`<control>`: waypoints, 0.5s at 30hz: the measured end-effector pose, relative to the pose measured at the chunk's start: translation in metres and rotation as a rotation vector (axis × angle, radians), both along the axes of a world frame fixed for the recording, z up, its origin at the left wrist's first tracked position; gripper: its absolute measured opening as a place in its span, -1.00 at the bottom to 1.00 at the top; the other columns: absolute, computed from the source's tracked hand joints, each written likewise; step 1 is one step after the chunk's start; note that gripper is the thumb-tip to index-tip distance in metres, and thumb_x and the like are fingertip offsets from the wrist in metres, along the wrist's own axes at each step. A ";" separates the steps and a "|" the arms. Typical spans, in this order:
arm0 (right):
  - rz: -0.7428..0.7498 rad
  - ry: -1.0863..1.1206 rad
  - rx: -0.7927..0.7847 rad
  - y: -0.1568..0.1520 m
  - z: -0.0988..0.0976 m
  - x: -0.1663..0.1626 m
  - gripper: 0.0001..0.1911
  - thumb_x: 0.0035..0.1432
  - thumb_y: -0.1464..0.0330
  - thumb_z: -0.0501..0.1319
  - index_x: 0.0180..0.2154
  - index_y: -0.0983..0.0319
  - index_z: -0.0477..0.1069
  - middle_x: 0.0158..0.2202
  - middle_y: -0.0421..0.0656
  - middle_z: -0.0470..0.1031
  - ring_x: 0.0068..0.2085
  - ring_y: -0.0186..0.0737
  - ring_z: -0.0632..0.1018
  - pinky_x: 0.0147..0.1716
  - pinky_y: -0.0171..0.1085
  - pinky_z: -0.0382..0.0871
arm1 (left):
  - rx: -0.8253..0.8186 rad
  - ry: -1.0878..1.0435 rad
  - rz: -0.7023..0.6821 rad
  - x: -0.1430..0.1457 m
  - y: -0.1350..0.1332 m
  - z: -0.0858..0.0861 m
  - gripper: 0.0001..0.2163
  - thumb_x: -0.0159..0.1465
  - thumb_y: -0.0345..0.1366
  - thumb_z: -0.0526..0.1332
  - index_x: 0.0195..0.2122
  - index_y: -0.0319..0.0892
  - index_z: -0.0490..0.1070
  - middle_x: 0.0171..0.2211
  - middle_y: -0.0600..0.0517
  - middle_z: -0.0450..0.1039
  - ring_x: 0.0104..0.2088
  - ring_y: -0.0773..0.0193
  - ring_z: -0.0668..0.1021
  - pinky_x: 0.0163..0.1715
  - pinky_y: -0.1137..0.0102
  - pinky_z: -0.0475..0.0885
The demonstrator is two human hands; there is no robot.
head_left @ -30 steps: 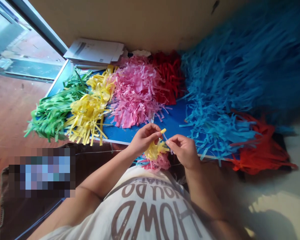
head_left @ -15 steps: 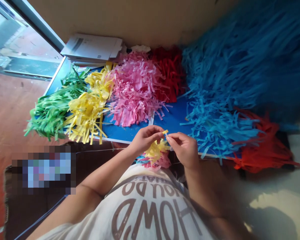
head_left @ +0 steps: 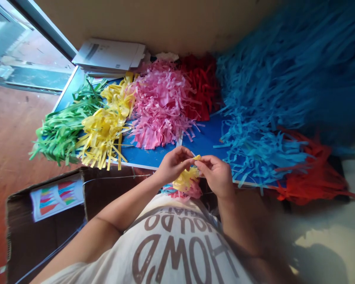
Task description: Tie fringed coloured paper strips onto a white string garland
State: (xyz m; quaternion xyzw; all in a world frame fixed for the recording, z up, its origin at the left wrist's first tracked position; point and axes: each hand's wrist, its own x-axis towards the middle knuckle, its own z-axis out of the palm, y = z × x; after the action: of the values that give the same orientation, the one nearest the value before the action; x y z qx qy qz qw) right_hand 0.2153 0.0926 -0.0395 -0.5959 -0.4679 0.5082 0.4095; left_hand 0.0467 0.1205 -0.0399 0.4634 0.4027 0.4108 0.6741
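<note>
My left hand (head_left: 173, 165) and my right hand (head_left: 216, 175) meet just in front of my chest, fingertips pinched together on a yellow paper strip (head_left: 197, 157). Below them hangs a small bunch of yellow fringed paper (head_left: 185, 180) with pink fringe (head_left: 189, 193) under it, partly hidden by my hands. Both hands are closed in a pinch. Beyond them lies a blue board (head_left: 205, 142) covered with heaps of cut paper.
Heaps of fringed paper lie on the board: green (head_left: 62, 130), yellow (head_left: 105, 128), pink (head_left: 162, 104), red (head_left: 199, 85), a large blue mass (head_left: 272, 94) and orange-red (head_left: 310, 173). A stack of white papers (head_left: 109, 57) sits at the back left. An open cardboard box (head_left: 44, 221) stands at lower left.
My two hands have come closer together, and the yellow strip end that stuck up between them is now almost covered by my fingertips. The view shifted slightly.
</note>
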 end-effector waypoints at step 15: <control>0.023 0.113 0.280 0.000 0.026 0.028 -0.72 0.29 0.12 0.19 -0.36 0.17 0.39 -0.40 -0.21 0.45 -0.50 -0.36 0.43 -0.55 -0.37 0.31 | 0.595 0.687 -0.243 0.008 -0.008 -0.003 -0.75 0.35 -0.29 0.22 0.00 -0.09 0.20 -0.30 0.05 0.65 -0.35 0.26 0.65 -0.37 0.45 0.41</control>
State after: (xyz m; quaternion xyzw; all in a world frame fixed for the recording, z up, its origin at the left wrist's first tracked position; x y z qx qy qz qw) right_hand 0.2432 0.0924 -0.0136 -0.4979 -0.5173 0.4754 0.5084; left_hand 0.0546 0.1126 -0.0424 0.7895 0.4100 0.2490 0.3828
